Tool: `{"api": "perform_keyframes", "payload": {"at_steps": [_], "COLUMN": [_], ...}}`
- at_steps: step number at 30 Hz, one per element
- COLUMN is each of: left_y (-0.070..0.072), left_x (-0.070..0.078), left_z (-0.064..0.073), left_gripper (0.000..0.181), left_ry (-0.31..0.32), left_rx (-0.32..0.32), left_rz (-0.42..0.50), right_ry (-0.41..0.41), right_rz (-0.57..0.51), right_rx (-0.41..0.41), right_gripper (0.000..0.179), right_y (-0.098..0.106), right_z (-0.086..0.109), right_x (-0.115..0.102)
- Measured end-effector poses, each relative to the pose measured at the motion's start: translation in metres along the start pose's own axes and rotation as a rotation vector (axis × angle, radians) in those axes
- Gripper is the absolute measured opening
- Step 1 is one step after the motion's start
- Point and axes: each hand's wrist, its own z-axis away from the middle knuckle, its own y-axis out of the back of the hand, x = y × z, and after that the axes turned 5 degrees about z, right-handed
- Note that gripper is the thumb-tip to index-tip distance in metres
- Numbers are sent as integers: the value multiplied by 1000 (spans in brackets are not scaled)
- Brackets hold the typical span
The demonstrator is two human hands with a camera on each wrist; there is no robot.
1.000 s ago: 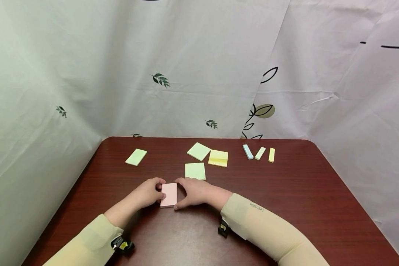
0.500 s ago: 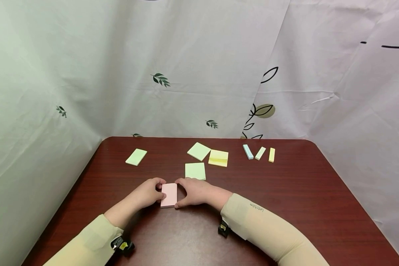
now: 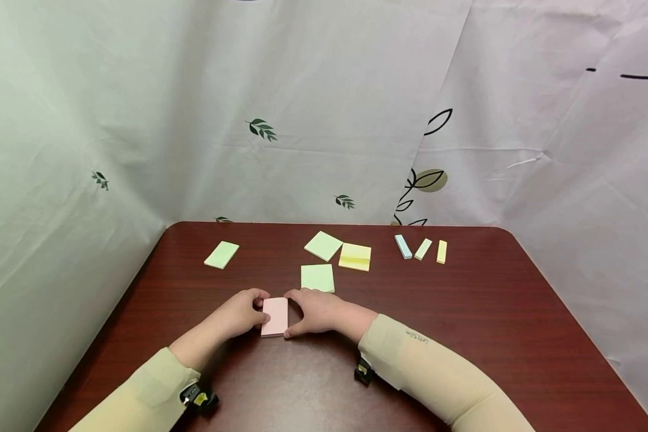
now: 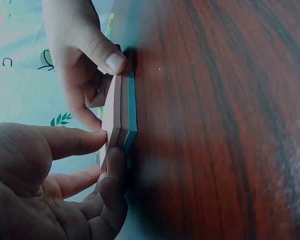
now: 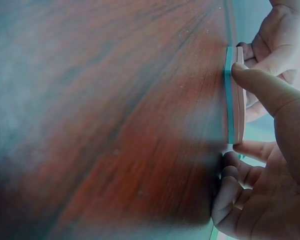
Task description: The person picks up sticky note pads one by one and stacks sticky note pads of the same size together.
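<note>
A pink sticky note pad (image 3: 275, 316) tops a small stack in front of me. In the left wrist view the edge shows another pink layer below it and a blue sticky note pad (image 4: 133, 110) at the bottom, close over the table. My left hand (image 3: 239, 314) holds the stack's left side, thumb on the pink top. Across from it, my right hand (image 3: 318, 311) grips the right side, its thumb at the near corner and index finger at the far corner. The right wrist view shows that thumb (image 5: 245, 75) against the layered edge.
Beyond the hands lie two green square pads (image 3: 317, 278) and a yellow pad (image 3: 354, 257). A green oblong pad (image 3: 221, 255) is at back left. Narrow blue (image 3: 402, 246), pale green (image 3: 423, 249) and yellow (image 3: 441, 252) strips lie at back right on the dark red table (image 3: 464, 324).
</note>
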Motion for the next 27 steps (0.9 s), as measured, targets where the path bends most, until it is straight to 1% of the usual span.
{"api": "perform_keyframes", "payload": {"at_steps": [3,8,11,14,18,20,22,27], "left_y": [1,4,10,18,32,40,48,64], "left_x": [0,2,4,4,1,-2,-5,-17], "left_z": [-1,-1,-2,-5,-14,-20,-27,-43], "left_gripper": [40,34,33,34,37,37,37,36], "left_ry": [-2,6,14,34,73,84,89,107], "left_rx": [-1,16,29,43,66,87,111,195], "left_rz": [11,46,57,48,31,5,-24,-104], "right_ry": [0,-3,-4,2,9,8,7,4], "right_rz": [-4,-4,-5,-6,-1,3,8,19], "right_rx": [1,3,3,1,1,1,1,-1], "right_gripper": [80,79,79,78,78,78,78,78], "right_y": [0,0,0,0,0,0,1,0], "right_z": [0,0,0,0,0,0,0,0], "right_x": [1,1,0,0,0,0,0,0]}}
